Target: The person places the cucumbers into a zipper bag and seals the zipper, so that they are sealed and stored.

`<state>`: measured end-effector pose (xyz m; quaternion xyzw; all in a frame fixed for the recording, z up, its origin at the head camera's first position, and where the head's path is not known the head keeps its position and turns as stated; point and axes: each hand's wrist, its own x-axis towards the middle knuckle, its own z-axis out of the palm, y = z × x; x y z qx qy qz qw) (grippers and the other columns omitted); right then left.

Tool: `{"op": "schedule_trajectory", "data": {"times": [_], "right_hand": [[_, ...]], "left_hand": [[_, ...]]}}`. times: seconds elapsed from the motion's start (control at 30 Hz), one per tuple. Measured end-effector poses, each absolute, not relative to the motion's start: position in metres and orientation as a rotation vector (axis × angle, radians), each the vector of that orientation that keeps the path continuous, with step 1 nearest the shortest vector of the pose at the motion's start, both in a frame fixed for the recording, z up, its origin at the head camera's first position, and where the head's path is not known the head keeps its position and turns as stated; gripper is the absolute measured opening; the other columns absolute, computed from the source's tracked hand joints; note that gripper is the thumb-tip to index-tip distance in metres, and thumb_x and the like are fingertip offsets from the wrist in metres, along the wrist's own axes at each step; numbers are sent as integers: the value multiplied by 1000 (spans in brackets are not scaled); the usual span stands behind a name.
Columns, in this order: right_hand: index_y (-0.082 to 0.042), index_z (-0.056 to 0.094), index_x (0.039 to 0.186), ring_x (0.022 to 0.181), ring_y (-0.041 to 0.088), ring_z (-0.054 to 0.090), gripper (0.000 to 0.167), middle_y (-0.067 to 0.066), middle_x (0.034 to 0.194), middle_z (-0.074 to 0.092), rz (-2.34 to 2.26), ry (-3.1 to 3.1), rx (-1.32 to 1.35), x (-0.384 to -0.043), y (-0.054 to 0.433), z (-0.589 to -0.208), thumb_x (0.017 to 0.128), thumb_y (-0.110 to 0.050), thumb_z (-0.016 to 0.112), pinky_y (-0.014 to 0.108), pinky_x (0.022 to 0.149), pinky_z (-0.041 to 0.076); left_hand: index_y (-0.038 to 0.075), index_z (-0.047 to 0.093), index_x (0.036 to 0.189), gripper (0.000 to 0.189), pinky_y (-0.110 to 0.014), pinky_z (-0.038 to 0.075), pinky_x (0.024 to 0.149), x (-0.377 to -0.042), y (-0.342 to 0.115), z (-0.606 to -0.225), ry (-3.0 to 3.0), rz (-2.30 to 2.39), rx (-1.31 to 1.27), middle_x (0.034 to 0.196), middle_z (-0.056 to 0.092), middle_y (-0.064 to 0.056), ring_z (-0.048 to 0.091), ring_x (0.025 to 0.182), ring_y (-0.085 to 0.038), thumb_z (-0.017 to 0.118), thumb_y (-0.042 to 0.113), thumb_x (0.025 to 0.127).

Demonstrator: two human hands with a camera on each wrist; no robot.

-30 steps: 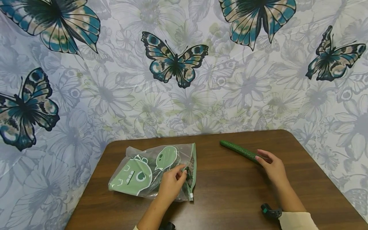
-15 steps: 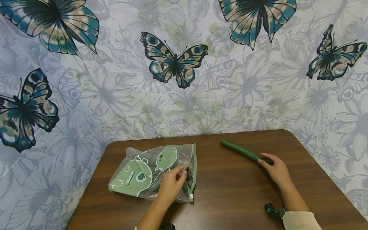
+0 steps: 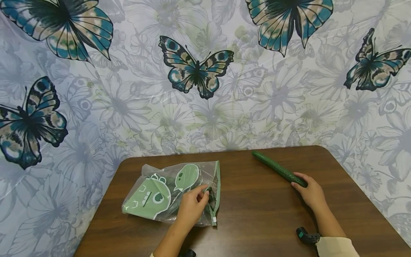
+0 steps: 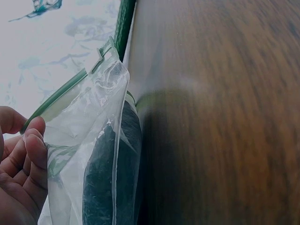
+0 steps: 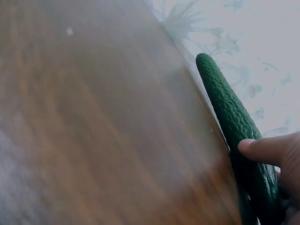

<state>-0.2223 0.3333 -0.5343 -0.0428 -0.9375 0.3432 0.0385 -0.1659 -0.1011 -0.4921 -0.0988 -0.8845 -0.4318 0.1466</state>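
A long green cucumber (image 3: 276,166) slants across the right side of the table, its far end toward the back edge. My right hand (image 3: 312,193) grips its near end, the thumb lying along one side in the right wrist view. On the left lies a clear zip bag (image 3: 148,200) with green cartoon prints and a green zip edge. The bag's edge near the zip is pinched by my left hand (image 3: 191,206). Dark green, cucumber-like shapes (image 4: 99,173) show through the plastic in the left wrist view. The bag's white slider (image 3: 214,219) sits at its near right corner.
The brown wooden table (image 3: 253,214) has rounded back corners. Behind it hangs a pale cloth (image 3: 273,107) printed with flowers and butterflies. A black wrist device (image 3: 307,236) is by the right cuff.
My right hand has moved slightly right and toward me, with its grip now at the cucumber's near end. The cucumber has shifted right and turned steeper. The left hand and bag have stayed put.
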Motion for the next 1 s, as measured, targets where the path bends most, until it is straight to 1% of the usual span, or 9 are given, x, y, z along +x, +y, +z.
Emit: {"op": "schedule_trajectory", "data": {"times": [0.1, 0.23, 0.37, 0.53, 0.73, 0.87, 1.0], "right_hand": [[-9, 48, 149, 136, 58, 38, 60, 34, 151, 42, 1066, -2886, -149, -222, 335, -536, 100, -42, 60, 71, 105, 32], [-4, 44, 150, 135, 59, 37, 64, 35, 151, 40, 1052, -2902, -146, -220, 335, -537, 102, -44, 57, 72, 106, 31], [-3, 46, 149, 134, 60, 38, 60, 35, 149, 42, 1027, -2889, -119, -219, 334, -537, 102, -41, 56, 72, 105, 32], [-5, 47, 149, 132, 60, 40, 57, 34, 148, 44, 1036, -2866, -106, -218, 332, -538, 104, -40, 55, 73, 103, 33], [-8, 50, 147, 132, 59, 42, 55, 32, 147, 46, 1062, -2836, -107, -219, 332, -539, 103, -40, 56, 72, 102, 34], [-10, 50, 148, 134, 57, 40, 57, 30, 149, 45, 1097, -2846, -89, -220, 330, -539, 102, -44, 56, 72, 103, 33], [-13, 50, 149, 136, 55, 41, 61, 28, 152, 44, 1166, -2853, -14, -221, 327, -538, 100, -49, 57, 71, 104, 34]], "left_hand": [[9, 75, 115, 23, -19, 42, 55, -166, -101, -492, -2548, -1233, -280, 66, 57, 10, 45, 56, 1, 69, 15, 94], [8, 75, 115, 24, -19, 42, 55, -166, -101, -491, -2550, -1227, -283, 66, 58, 11, 45, 56, 2, 69, 15, 94], [7, 75, 116, 25, -19, 43, 55, -166, -102, -491, -2549, -1235, -288, 66, 58, 10, 45, 56, 2, 69, 15, 94], [7, 75, 116, 25, -19, 43, 55, -166, -102, -491, -2548, -1235, -286, 66, 59, 10, 45, 56, 2, 69, 15, 93], [7, 75, 116, 25, -19, 43, 55, -166, -102, -491, -2544, -1230, -288, 67, 59, 10, 46, 57, 1, 69, 15, 93], [7, 75, 116, 25, -19, 43, 55, -166, -102, -491, -2542, -1234, -292, 67, 58, 10, 46, 57, 1, 69, 15, 94], [6, 75, 115, 24, -19, 43, 56, -167, -102, -490, -2544, -1236, -286, 67, 59, 10, 46, 57, 1, 69, 14, 94]]}}
